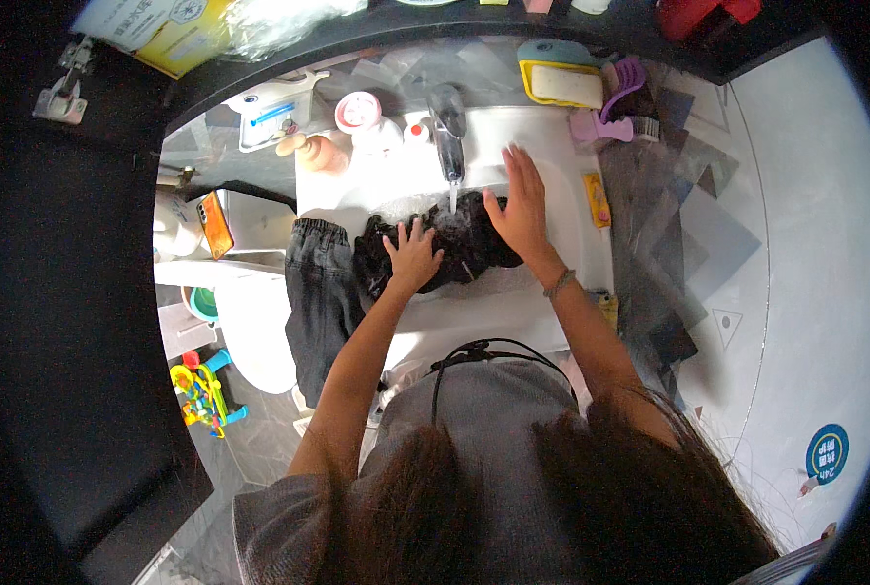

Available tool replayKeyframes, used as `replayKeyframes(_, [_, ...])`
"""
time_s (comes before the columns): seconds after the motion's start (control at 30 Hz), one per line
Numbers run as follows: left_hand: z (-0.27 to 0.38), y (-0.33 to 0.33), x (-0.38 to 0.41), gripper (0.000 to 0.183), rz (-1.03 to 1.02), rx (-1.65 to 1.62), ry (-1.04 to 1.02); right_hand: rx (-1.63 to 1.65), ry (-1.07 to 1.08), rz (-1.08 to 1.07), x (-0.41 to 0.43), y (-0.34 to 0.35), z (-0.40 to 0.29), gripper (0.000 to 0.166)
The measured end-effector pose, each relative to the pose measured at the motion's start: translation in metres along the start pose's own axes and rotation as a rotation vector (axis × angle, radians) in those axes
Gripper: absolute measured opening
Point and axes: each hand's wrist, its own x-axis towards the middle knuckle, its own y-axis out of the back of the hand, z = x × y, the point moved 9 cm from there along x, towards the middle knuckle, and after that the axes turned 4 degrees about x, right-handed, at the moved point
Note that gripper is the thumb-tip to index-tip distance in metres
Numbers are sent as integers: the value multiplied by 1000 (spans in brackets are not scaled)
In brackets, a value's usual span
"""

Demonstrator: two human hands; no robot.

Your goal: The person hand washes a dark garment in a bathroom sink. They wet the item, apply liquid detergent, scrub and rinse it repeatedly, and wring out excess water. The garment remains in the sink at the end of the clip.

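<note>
Wet black cloth lies bunched in a white washbasin, below a dark faucet that pours water onto it. With fingers spread, my left hand rests on the left part of the cloth. My right hand is raised at the cloth's right end, thumb apart from the fingers and nothing held; whether it touches the cloth I cannot tell. Over the basin's left rim hang dark grey trousers with an elastic waist, beside my left forearm.
White bottles and an orange-brown container stand behind the basin at left. A soap bar in a yellow dish and purple brushes sit at the back right. A phone and a white toilet are at left, near a colourful toy.
</note>
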Motion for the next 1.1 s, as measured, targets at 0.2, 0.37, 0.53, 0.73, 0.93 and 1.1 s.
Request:
replayKeyframes(0.2, [5, 26, -21, 49, 11, -68, -42, -47, 264, -65, 43, 2, -52, 47])
replayKeyframes(0.37, [-6, 36, -38, 51, 16, -86, -23, 105, 237, 83, 41, 19, -65, 44])
replayKeyframes(0.53, [3, 63, -43, 65, 265, -72, -54, 48, 279, 34, 42, 12, -75, 50])
replayKeyframes(0.73, [24, 93, -34, 67, 358, -60, -129, -13, 261, 23, 37, 13, -76, 52])
replayKeyframes(0.93, [22, 77, -28, 68, 305, -42, -114, -36, 252, -33, 17, 0, -65, 51])
replayKeyframes(1.1, [9, 42, -27, 68, 233, -80, -87, 264, 14, 191, -7, 3, -16, 44])
